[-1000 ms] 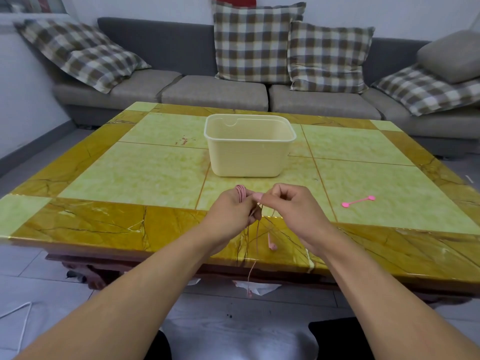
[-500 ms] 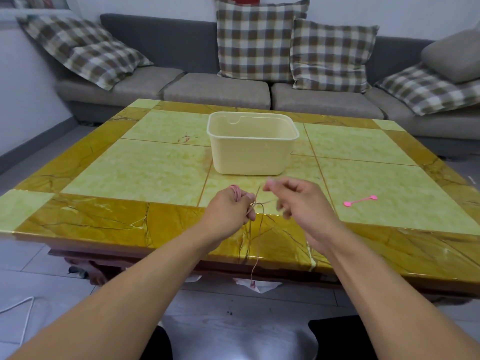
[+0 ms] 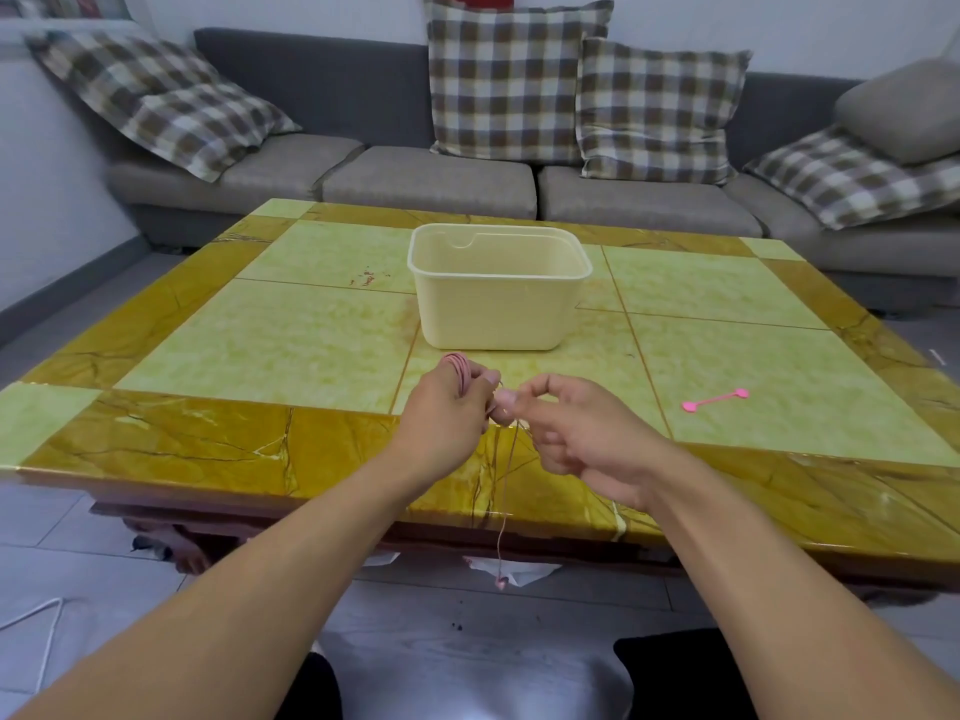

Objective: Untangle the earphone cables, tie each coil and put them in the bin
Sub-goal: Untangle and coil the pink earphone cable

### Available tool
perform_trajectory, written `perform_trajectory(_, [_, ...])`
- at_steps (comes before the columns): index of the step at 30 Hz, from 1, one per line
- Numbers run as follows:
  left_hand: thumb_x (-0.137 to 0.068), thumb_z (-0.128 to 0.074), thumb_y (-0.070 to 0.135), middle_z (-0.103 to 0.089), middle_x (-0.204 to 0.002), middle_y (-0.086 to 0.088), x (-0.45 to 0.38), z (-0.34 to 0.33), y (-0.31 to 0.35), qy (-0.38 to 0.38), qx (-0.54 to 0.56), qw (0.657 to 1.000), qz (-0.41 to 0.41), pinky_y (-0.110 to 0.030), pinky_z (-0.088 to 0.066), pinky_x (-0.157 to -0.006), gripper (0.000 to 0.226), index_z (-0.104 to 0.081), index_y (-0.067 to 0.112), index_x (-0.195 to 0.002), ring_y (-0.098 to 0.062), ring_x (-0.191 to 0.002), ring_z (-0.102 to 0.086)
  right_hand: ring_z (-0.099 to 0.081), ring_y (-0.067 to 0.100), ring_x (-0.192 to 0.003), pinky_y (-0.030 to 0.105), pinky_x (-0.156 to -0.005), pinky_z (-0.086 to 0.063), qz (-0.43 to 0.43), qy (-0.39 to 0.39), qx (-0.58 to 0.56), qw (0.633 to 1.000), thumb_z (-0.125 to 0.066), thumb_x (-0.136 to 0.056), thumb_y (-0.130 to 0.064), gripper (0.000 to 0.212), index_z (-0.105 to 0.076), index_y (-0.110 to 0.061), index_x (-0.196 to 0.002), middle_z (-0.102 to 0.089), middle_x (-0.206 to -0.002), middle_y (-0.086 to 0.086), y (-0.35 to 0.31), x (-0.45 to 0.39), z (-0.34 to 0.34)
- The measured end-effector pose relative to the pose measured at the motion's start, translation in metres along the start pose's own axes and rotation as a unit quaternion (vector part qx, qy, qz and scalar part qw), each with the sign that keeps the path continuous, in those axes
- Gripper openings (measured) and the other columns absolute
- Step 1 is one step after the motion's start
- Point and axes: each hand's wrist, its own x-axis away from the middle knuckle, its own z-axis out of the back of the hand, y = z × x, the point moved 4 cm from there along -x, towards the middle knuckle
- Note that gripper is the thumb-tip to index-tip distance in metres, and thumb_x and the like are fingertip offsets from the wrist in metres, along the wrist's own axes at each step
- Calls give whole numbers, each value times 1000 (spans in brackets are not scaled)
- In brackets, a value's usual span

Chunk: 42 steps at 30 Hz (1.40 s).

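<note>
Right hand (image 3: 582, 439) brought back beside left hand (image 3: 447, 407), pink earphone cable (image 3: 506, 491) pinched by its fingertips, coil (image 3: 460, 368) gripped in left fist above table (image 3: 260, 345), loose end dangled, cream bin (image 3: 493, 309) behind, contents unseen, pink tie (image 3: 717, 399) lying apart, no writing legible.

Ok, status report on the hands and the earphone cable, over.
Left hand grips coiled pink earphone cable. Right hand pinches its loose strand; earbud end dangles below table edge. Cream plastic bin unobstructed ahead.
</note>
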Motion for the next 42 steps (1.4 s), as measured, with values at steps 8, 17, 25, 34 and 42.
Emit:
perform_trajectory(8, [-106,-49,20,-68,-66,1,2,-7,-4,-25,-5,1000,-5,-28,-50,-65,18,-57,9,-94,-9,-62,-60,-37,3,-38,27,-51,-29,72,163,176,968,-69,-96,-36,21,-68,-20,-82,-48,-43,-15,1,-6,17])
perform_trajectory(17, [-107,-45,24,-75,-73,-4,0,-13,-14,-42,16,996,72,-28,-42,-67,31,-65,7,-90,-8,-55,-59,-63,-1,-72,17,-64,-45,180,192,227,938,-69,-96,-25,14,-71,-25,-82,-70,-75,-19,-2,-1,5])
perform_trajectory(25, [-108,-42,23,-75,-71,9,-1,-6,4,-36,2,999,25,-27,-41,-65,32,-68,14,-94,-11,-64,-70,-75,7,-81,27,-76,-58,228,220,133,939,-71,-94,-19,14,-70,-17,-81,-77,-82,-6,-6,6,-1])
perform_trajectory(34, [-104,-49,12,-63,-60,2,2,-1,1,-7,58,998,25,-12,-39,-49,25,-63,3,-85,-2,-45,-52,-73,16,-78,28,-62,-53,258,194,103,941,-67,-96,-12,18,-62,-16,-80,-75,-79,1,-11,11,-17])
perform_trajectory(42, [-101,-60,20,-68,-65,-7,-7,12,-8,14,98,993,61,-23,-46,-56,20,-64,4,-90,-7,-47,-54,-63,26,-59,28,-45,-38,123,237,-188,945,-50,-99,-5,15,-51,-10,-85,-67,-79,14,-12,6,16])
